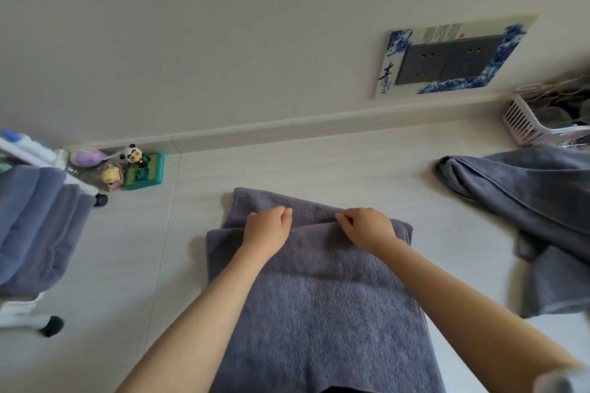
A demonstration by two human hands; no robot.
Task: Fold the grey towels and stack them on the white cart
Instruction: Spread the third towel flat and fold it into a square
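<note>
A grey towel [313,290] lies on the pale floor in front of me, its near layer doubled over a far layer. My left hand [266,230] and my right hand [367,226] both grip the far edge of that upper layer, fingers curled into the cloth, about a hand's width apart. At the left stands the white cart [22,306] with folded grey towels [38,226] piled on it. An unfolded grey towel [549,217] lies crumpled at the right.
Small toys and a green box [140,171] sit by the skirting board next to the cart. A pink slatted basket [530,124] stands at the far right near the wall. A grey double socket [447,59] in a blue patterned frame is on the wall.
</note>
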